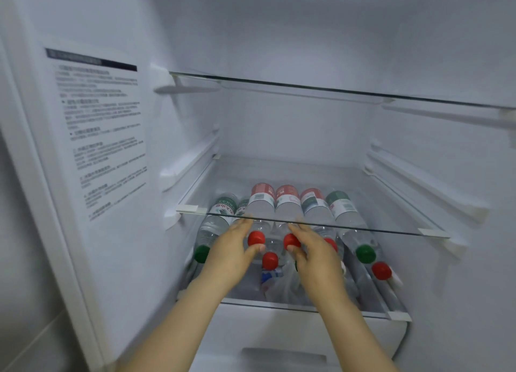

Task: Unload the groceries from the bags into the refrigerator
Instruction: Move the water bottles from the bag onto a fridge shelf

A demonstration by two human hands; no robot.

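We reach both hands into the refrigerator (279, 126), under its lower glass shelf (396, 221). Our left hand (237, 246) curls round the neck of the left red-capped bottle (256, 238), fingers over it and thumb pressed just below the cap. Our right hand (312, 253) grips the right red-capped bottle (291, 240) the same way, thumb under its cap. Both bottles lie on their sides, caps toward us, in a row of water bottles. Left of our left hand lies a green-capped bottle (201, 253). Right of our right hand lies a second green-capped bottle (365, 253). Between our hands and lower, a third red-capped bottle (270, 260) lies in the layer beneath. A white drawer (279, 341) sits below our wrists.
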